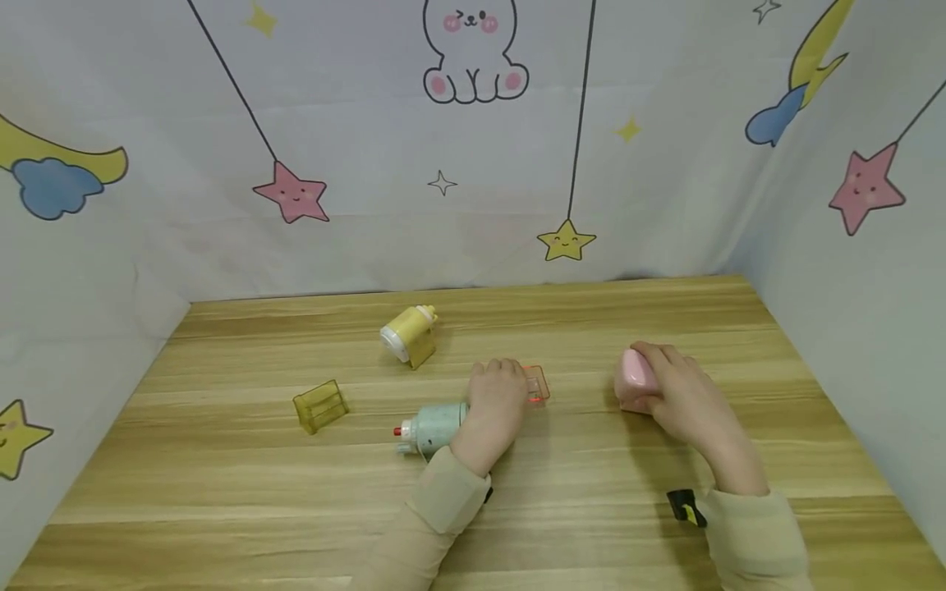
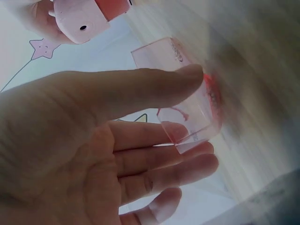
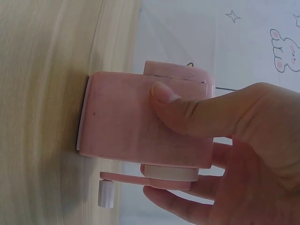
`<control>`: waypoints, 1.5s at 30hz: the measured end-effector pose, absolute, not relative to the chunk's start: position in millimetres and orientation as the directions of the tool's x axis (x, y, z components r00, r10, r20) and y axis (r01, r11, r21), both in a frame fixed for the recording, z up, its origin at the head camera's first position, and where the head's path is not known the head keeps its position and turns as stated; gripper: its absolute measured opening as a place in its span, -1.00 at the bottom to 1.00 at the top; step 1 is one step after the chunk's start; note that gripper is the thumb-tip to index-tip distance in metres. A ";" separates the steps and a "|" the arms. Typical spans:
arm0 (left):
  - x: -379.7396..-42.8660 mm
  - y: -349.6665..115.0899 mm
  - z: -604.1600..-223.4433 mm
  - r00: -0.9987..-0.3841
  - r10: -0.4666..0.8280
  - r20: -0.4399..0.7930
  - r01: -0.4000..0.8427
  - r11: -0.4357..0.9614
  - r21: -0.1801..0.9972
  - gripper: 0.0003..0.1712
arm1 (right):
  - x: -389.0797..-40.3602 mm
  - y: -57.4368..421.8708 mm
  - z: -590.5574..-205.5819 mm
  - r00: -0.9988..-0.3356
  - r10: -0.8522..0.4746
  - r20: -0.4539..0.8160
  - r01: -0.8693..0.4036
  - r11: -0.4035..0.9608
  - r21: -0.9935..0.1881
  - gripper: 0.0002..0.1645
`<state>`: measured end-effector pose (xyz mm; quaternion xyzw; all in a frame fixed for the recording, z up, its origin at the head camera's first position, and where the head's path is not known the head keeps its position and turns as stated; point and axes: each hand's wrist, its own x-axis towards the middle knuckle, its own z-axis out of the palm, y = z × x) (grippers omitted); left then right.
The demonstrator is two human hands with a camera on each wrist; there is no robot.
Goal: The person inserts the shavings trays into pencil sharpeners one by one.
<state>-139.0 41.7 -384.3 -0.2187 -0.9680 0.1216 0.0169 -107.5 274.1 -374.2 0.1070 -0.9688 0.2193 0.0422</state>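
Though head view hides it, right wrist shows crank (image 3: 129, 178) | right hand (image 1: 687, 400) grips sharpener (image 3: 129, 124) | left hand (image 1: 497, 400) pinches clear box (image 2: 198, 112)

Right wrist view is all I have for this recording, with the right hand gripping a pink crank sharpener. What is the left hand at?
Observer: In the left wrist view, the left hand has its thumb and fingers on either side of a clear red-tinted box.
Reviewer: Is anything close to that hand?
Observer: Yes, the head view shows a teal sharpener, its right end hidden behind it.
Reviewer: And farther back?
Observer: A yellow sharpener, beyond the teal sharpener, with a white end turned toward the head camera.
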 end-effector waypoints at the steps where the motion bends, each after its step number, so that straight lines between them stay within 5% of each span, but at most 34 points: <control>1: -138.7 41.8 -383.8 -0.902 0.431 -0.026 0.425 0.873 -0.240 -0.73 | -107.3 274.3 -374.5 -0.973 -0.191 0.128 -0.227 0.880 -0.418 -0.19; 13: -137.7 43.6 -380.3 -0.883 0.454 -0.116 0.468 0.870 -0.157 -0.63 | -108.7 275.6 -377.5 -0.962 -0.226 0.152 -0.271 0.861 -0.430 -0.20; 30: -131.6 45.5 -385.5 -0.825 0.565 0.016 0.562 0.823 -0.085 -0.60 | -110.9 277.3 -378.0 -0.952 -0.262 0.161 -0.307 0.843 -0.443 -0.22; 45: -132.6 51.3 -390.6 -0.794 0.608 0.018 0.608 0.794 0.018 -0.36 | -112.2 277.5 -376.3 -0.943 -0.291 0.163 -0.334 0.837 -0.433 -0.23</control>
